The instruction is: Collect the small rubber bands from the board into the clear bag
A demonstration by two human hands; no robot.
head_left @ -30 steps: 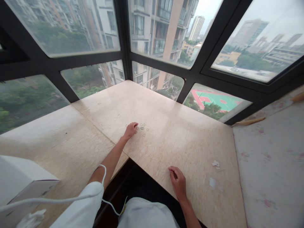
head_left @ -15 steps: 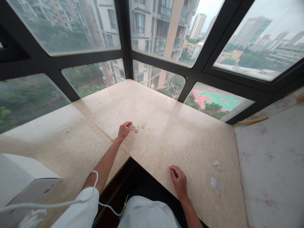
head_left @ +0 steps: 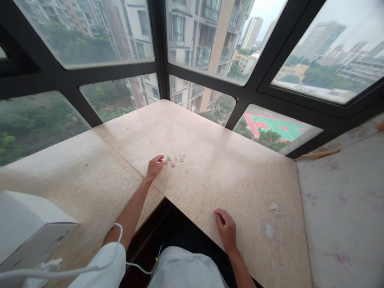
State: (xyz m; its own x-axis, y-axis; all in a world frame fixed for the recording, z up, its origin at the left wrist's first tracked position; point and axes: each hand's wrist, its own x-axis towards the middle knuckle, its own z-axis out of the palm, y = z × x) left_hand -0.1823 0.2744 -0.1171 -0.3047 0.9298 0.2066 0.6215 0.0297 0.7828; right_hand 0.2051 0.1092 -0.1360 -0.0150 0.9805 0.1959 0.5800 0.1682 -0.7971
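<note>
Several small thin rings (head_left: 175, 160) in pinkish, greenish and dull tones lie scattered on the stone-patterned counter (head_left: 216, 172). Just left of them is my left hand (head_left: 154, 166), its fingers somewhat apart and nothing visible in them. The fingertips are close to the leftmost rings; whether they touch cannot be made out. My right hand (head_left: 227, 229) rests at the counter's front edge, its thumb and fingers curled together. Anything inside that curl is hidden.
A white box (head_left: 30, 228) and crumpled white plastic (head_left: 45, 268) occupy the left. A white cable (head_left: 90, 269) crosses my left arm. At right lie a small white piece (head_left: 274, 207) and a clear packet (head_left: 270, 231). Windows and a papered wall (head_left: 339, 208) border the counter.
My left hand has drawn back slightly left from the rings and its fingers have parted. A greenish ring cluster now shows where the fingertips were. My right hand stays put.
</note>
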